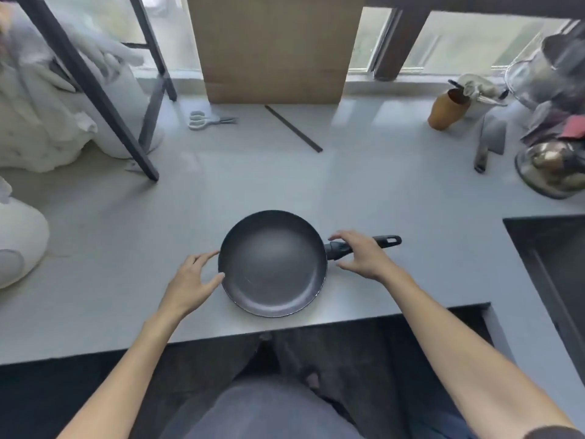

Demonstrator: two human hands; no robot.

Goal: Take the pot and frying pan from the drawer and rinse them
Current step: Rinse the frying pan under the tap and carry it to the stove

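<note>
Frying pan sits flat on the countertop near its front edge, already out of the drawer. At its nine o'clock the left hand is spread open, fingertips at the rim; at three o'clock the right hand hovers open over the handle, gripping nothing. No pot shows; rinsing at the sink, far right, remains.

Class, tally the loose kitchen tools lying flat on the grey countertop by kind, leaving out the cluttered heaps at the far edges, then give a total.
Black non-stick frying pan: 1
White-handled scissors: 1
Grey cleaver with dark handle: 1
Thin dark flat strip: 1
Total: 4
</note>
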